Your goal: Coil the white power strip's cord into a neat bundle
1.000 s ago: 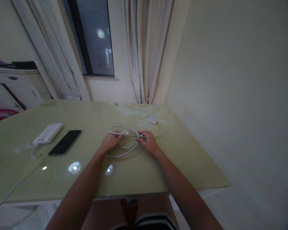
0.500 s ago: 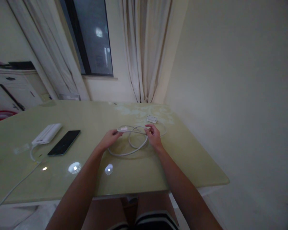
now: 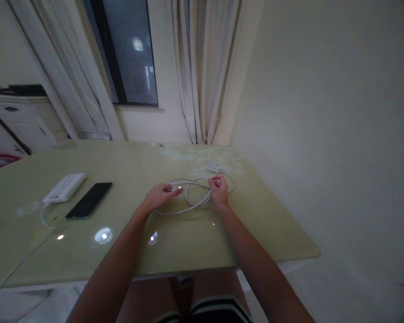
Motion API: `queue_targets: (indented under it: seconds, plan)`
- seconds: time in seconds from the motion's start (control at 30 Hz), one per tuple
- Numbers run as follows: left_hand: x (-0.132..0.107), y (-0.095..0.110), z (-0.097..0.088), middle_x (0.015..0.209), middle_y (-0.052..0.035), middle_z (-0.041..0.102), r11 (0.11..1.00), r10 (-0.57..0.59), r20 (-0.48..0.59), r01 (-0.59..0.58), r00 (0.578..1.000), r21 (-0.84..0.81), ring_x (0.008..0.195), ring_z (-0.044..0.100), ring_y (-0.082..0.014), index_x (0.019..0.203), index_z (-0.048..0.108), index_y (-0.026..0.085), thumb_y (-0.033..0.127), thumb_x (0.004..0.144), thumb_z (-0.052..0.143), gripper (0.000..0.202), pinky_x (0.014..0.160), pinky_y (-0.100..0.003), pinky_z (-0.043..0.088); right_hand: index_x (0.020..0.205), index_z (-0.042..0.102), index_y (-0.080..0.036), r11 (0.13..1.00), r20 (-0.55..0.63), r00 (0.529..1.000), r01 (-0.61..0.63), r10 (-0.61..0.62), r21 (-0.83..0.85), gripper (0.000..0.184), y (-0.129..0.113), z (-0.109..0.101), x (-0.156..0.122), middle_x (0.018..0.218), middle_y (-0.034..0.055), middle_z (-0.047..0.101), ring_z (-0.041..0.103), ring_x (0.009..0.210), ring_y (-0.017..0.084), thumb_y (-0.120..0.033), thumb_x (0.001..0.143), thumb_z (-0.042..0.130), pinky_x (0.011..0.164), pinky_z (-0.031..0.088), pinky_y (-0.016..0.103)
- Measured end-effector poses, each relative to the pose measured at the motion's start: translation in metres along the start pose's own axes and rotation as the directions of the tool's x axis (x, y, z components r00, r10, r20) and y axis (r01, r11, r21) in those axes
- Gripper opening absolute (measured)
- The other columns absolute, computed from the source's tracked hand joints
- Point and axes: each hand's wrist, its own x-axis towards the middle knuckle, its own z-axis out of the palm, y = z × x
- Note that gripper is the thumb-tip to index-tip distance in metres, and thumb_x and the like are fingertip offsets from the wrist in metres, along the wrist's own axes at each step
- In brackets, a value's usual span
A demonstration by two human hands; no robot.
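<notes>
A white cable [image 3: 185, 211] lies in loose loops between my two hands over the table. My left hand [image 3: 160, 196] is at the left side of the loops, its thumb stretched out to the right and its other fingers curled and partly hidden where the cable passes behind them. My right hand [image 3: 218, 190] pinches the cable at the right side of the loops, thumb and fingertips together. From there a strand curves right and back toward a small white block [image 3: 213, 167] with dark marks, lying just beyond my right hand.
On the left of the greenish glossy table [image 3: 121, 157] lie a white power bank [image 3: 63, 188] with a cord and a dark phone [image 3: 90, 200]. A pale wall [image 3: 323, 134] borders the right side. Curtains [image 3: 204, 72] and a window [image 3: 129, 49] stand behind.
My left thumb has lifted and stretched out from the strand it was pinching. My right hand has shifted slightly right with the cable, and the loops have moved a little.
</notes>
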Motion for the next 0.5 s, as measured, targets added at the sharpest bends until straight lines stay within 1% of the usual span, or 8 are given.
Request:
queue_targets:
  seconds: [0.07, 0.13, 0.2, 0.27, 0.33, 0.37, 0.43, 0.5]
  plan:
    - [-0.003, -0.002, -0.006, 0.059, 0.0029, 0.050, 0.989, 0.008, 0.068, 0.003, 0.998, -0.151, 0.061, 0.045, -0.0128, 0.062, 0.064, 0.016, 0.064, 0.071, 0.077, 0.051, 0.057, -0.025, 0.030, 0.089, 0.053, -0.023, 1.000, -0.026, 1.000, 0.002, -0.002, -0.012, 0.034, 0.001, 0.000, 0.000, 0.053, -0.0097, 0.048, 0.043, 0.047, 0.011, -0.046, 0.074, 0.071, 0.047, 0.028, 0.022]
    - [-0.006, -0.005, -0.014, 0.067, 0.0008, 0.056, 0.884, 0.007, 0.103, 0.042, 0.995, -0.466, 0.064, 0.049, -0.0129, 0.071, 0.067, 0.015, 0.061, 0.067, 0.083, 0.049, 0.058, -0.024, 0.035, 0.088, 0.054, -0.022, 1.000, -0.049, 0.999, -0.011, 0.010, -0.023, 0.034, 0.001, -0.002, 0.002, 0.053, -0.0090, 0.049, 0.044, 0.048, 0.011, -0.046, 0.073, 0.072, 0.047, 0.029, 0.023]
    - [-0.008, -0.005, -0.021, 0.067, 0.0011, 0.055, 0.625, 0.017, 0.085, 0.056, 0.996, -0.779, 0.060, 0.048, -0.0109, 0.078, 0.067, 0.016, 0.058, 0.067, 0.085, 0.048, 0.055, -0.023, 0.037, 0.085, 0.055, -0.022, 0.999, -0.075, 0.997, -0.038, 0.036, -0.022, 0.035, 0.000, -0.003, 0.003, 0.054, -0.0079, 0.051, 0.046, 0.049, 0.012, -0.048, 0.071, 0.073, 0.048, 0.032, 0.023]
    - [-0.007, -0.002, -0.025, 0.062, 0.0039, 0.049, 0.313, 0.039, 0.020, 0.006, 0.999, -0.950, 0.053, 0.042, -0.0077, 0.082, 0.066, 0.016, 0.052, 0.075, 0.082, 0.040, 0.050, -0.021, 0.036, 0.084, 0.057, -0.021, 0.997, -0.097, 0.993, -0.071, 0.070, -0.009, 0.036, -0.001, -0.005, 0.005, 0.055, -0.0066, 0.055, 0.049, 0.051, 0.012, -0.050, 0.070, 0.074, 0.050, 0.035, 0.023]
    - [-0.004, 0.001, -0.028, 0.062, 0.0053, 0.047, 0.085, 0.019, -0.071, -0.073, 0.997, -0.994, 0.050, 0.040, -0.0058, 0.088, 0.065, 0.015, 0.039, 0.086, 0.075, 0.026, 0.049, -0.019, 0.036, 0.084, 0.060, -0.020, 0.995, -0.098, 0.990, -0.102, 0.103, 0.016, 0.037, -0.002, -0.006, 0.006, 0.057, -0.0048, 0.060, 0.051, 0.051, 0.012, -0.050, 0.069, 0.074, 0.051, 0.036, 0.023]
    - [-0.002, 0.002, -0.028, 0.064, 0.0054, 0.049, 0.021, -0.025, -0.115, -0.114, 0.993, -0.993, 0.050, 0.041, -0.0053, 0.092, 0.066, 0.015, 0.031, 0.088, 0.071, 0.018, 0.050, -0.018, 0.038, 0.085, 0.061, -0.020, 0.993, -0.090, 0.989, -0.116, 0.119, 0.035, 0.037, -0.002, -0.006, 0.006, 0.058, -0.0037, 0.063, 0.051, 0.051, 0.012, -0.050, 0.069, 0.074, 0.052, 0.037, 0.023]
    - [0.002, 0.001, -0.029, 0.065, 0.0057, 0.052, -0.029, -0.152, -0.177, -0.183, 0.973, -0.983, 0.051, 0.045, -0.0046, 0.098, 0.065, 0.015, 0.016, 0.087, 0.066, 0.011, 0.052, -0.017, 0.040, 0.088, 0.063, -0.019, 0.987, -0.063, 0.988, -0.137, 0.142, 0.079, 0.036, -0.003, -0.005, 0.007, 0.064, -0.0010, 0.068, 0.051, 0.052, 0.012, -0.049, 0.070, 0.072, 0.053, 0.038, 0.023]
    - [0.005, -0.004, -0.031, 0.068, 0.0060, 0.056, -0.027, -0.262, -0.195, -0.210, 0.945, -0.977, 0.052, 0.049, -0.0046, 0.097, 0.064, 0.017, 0.006, 0.080, 0.063, 0.019, 0.054, -0.017, 0.042, 0.092, 0.066, -0.019, 0.984, -0.022, 0.989, -0.145, 0.148, 0.103, 0.034, -0.003, -0.004, 0.007, 0.071, 0.0016, 0.072, 0.054, 0.055, 0.012, -0.047, 0.073, 0.070, 0.056, 0.041, 0.024]
